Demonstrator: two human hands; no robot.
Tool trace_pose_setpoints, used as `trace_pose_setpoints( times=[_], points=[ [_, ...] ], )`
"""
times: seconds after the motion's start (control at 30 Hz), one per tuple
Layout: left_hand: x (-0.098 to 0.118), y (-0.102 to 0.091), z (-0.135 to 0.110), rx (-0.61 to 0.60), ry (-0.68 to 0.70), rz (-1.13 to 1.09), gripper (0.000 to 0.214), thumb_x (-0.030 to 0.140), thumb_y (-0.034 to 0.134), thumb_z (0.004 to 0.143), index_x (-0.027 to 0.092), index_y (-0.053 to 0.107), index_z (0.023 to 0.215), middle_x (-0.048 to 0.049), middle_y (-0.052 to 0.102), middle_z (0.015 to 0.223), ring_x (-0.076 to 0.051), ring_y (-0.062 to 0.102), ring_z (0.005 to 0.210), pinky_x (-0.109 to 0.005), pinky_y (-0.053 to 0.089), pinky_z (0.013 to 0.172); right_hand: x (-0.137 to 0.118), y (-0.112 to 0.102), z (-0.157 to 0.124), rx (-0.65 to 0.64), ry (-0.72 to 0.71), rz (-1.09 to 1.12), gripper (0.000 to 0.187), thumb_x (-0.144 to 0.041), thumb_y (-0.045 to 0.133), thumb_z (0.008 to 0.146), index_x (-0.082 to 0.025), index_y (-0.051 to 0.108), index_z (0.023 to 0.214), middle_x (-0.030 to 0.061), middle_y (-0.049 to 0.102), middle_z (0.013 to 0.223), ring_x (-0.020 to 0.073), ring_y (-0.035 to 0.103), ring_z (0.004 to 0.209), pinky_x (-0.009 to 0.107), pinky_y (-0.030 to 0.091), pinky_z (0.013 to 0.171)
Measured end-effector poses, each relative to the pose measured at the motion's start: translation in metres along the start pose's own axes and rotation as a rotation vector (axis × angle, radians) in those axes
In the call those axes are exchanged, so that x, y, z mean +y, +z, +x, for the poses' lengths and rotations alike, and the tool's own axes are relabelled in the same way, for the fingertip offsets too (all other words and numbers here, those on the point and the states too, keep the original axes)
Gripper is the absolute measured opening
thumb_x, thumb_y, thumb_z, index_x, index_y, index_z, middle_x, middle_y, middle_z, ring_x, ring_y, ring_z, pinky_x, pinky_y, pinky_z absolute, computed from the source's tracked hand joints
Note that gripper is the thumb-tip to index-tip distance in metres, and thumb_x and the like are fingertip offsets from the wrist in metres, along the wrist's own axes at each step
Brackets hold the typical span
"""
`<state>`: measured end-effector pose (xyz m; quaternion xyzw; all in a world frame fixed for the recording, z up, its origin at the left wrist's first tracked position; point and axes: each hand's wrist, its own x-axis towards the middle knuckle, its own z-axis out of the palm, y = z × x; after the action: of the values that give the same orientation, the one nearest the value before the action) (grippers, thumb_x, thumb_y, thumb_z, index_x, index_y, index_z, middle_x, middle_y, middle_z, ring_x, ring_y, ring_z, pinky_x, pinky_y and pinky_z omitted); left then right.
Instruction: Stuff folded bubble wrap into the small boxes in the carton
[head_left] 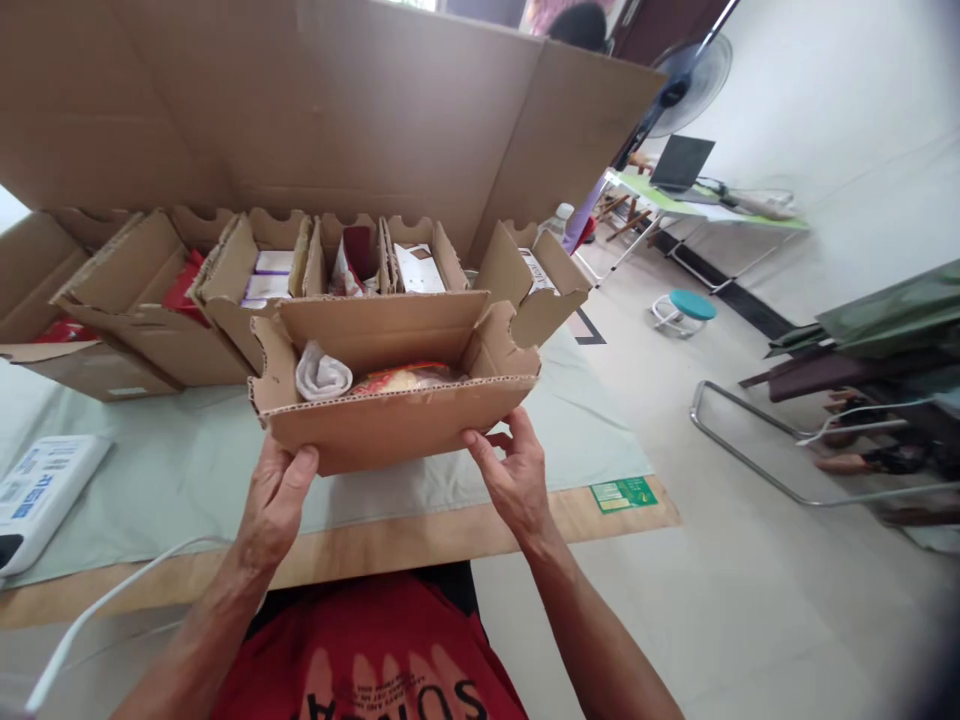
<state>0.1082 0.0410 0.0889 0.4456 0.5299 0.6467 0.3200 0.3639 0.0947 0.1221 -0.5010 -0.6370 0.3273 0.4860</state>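
Observation:
An open cardboard box (390, 425) is held up in front of me over the table's near edge. My left hand (274, 495) grips its lower left corner. At the lower right corner, my right hand (514, 475) holds the box with its fingers curled under. Inside lie a rolled white cloth (322, 375) and a red and yellow packet (405, 378). Behind it, a row of several similar open boxes (255, 275) stands on the table, with white packets and red items in them.
A tall cardboard sheet (315, 100) stands behind the row. A white device (41, 490) with a cable lies at the left on the pale green cloth (187, 470). A fan (690, 75), a laptop desk (705, 200) and a stool (686, 310) stand at the right.

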Motion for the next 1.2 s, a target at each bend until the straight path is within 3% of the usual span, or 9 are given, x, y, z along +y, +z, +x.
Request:
trace_pose_setpoints(
  times=[0.23, 0.43, 0.57, 0.67, 0.8, 0.9, 1.0, 1.07, 1.2],
  points=[
    [-0.023, -0.017, -0.027, -0.020, -0.127, 0.062, 0.062, 0.051, 0.060, 0.094, 0.018, 0.053, 0.146, -0.0119, 0.066, 0.138, -0.031, 0.054, 0.138, -0.044, 0.038, 0.119, 0.038, -0.013, -0.015, -0.210, -0.031, -0.125, 0.025, -0.028, 0.060, 0.091, -0.022, 0.063, 0.115, 0.0070, 0.072, 0.105, 0.0205, 0.070, 0.086, 0.034, 0.062, 0.072],
    [-0.030, -0.025, -0.031, -0.041, -0.096, 0.150, 0.066, 0.056, 0.061, 0.092, 0.017, 0.055, 0.145, -0.0139, 0.064, 0.141, -0.033, 0.050, 0.142, -0.048, 0.032, 0.123, -0.041, -0.059, 0.059, -0.047, -0.318, -0.351, 0.025, -0.024, 0.063, 0.096, -0.026, 0.071, 0.120, 0.0036, 0.078, 0.105, 0.0190, 0.072, 0.091, 0.035, 0.058, 0.086],
    [-0.029, -0.026, -0.028, -0.047, -0.092, 0.188, 0.066, 0.056, 0.061, 0.091, 0.017, 0.056, 0.144, -0.0148, 0.061, 0.144, -0.035, 0.052, 0.139, -0.049, 0.036, 0.121, -0.115, 0.006, 0.103, -0.751, -0.619, -0.556, 0.031, -0.022, 0.062, 0.096, -0.026, 0.068, 0.126, 0.0010, 0.079, 0.104, 0.0168, 0.072, 0.085, 0.028, 0.054, 0.075],
    [-0.027, -0.025, -0.026, -0.069, -0.058, 0.165, 0.062, 0.053, 0.059, 0.093, 0.017, 0.056, 0.143, -0.0145, 0.061, 0.143, -0.034, 0.056, 0.135, -0.049, 0.040, 0.119, -0.131, 0.074, 0.113, -1.151, -0.708, -0.804, 0.049, -0.019, 0.062, 0.094, -0.018, 0.055, 0.142, 0.0060, 0.079, 0.099, 0.0215, 0.072, 0.080, 0.030, 0.048, 0.065],
    [-0.027, -0.026, -0.025, -0.085, -0.029, 0.144, 0.062, 0.052, 0.059, 0.094, 0.018, 0.053, 0.146, -0.0142, 0.060, 0.144, -0.034, 0.056, 0.136, -0.048, 0.042, 0.117, -0.113, 0.135, 0.111, -1.313, -0.715, -0.956, 0.028, -0.012, 0.055, 0.098, -0.012, 0.068, 0.122, 0.0131, 0.079, 0.101, 0.0234, 0.072, 0.085, 0.031, 0.043, 0.064],
    [-0.027, -0.027, -0.024, -0.093, -0.034, 0.158, 0.064, 0.052, 0.059, 0.093, 0.019, 0.052, 0.147, -0.0139, 0.060, 0.144, -0.034, 0.055, 0.137, -0.047, 0.042, 0.117, -0.103, 0.153, 0.111, -1.344, -0.672, -0.994, 0.020, -0.012, 0.055, 0.099, -0.012, 0.075, 0.103, 0.0141, 0.079, 0.102, 0.0240, 0.072, 0.087, 0.031, 0.042, 0.064],
    [-0.024, -0.028, -0.023, -0.076, -0.066, 0.173, 0.062, 0.054, 0.061, 0.092, 0.019, 0.056, 0.143, -0.0134, 0.063, 0.139, -0.034, 0.055, 0.136, -0.047, 0.043, 0.117, -0.113, 0.135, 0.117, -1.308, -0.681, -0.936, 0.024, -0.011, 0.058, 0.097, -0.014, 0.072, 0.116, 0.0109, 0.079, 0.100, 0.0222, 0.072, 0.083, 0.030, 0.043, 0.063],
    [-0.023, -0.028, -0.022, -0.048, -0.093, 0.160, 0.063, 0.055, 0.065, 0.089, 0.019, 0.058, 0.140, -0.0131, 0.064, 0.138, -0.034, 0.055, 0.137, -0.047, 0.043, 0.117, -0.125, 0.093, 0.120, -1.188, -0.665, -0.849, 0.036, -0.013, 0.061, 0.094, -0.019, 0.067, 0.129, 0.0064, 0.079, 0.099, 0.0209, 0.071, 0.079, 0.029, 0.044, 0.062],
    [-0.023, -0.026, -0.019, -0.016, -0.150, 0.050, 0.071, 0.051, 0.073, 0.084, 0.021, 0.053, 0.144, -0.0114, 0.063, 0.140, -0.033, 0.054, 0.137, -0.044, 0.042, 0.117, -0.120, -0.023, 0.099, -0.540, -0.443, -0.599, 0.021, -0.028, 0.056, 0.100, -0.025, 0.072, 0.113, 0.0000, 0.077, 0.088, 0.0173, 0.071, 0.075, 0.029, 0.052, 0.068]
  ],
)
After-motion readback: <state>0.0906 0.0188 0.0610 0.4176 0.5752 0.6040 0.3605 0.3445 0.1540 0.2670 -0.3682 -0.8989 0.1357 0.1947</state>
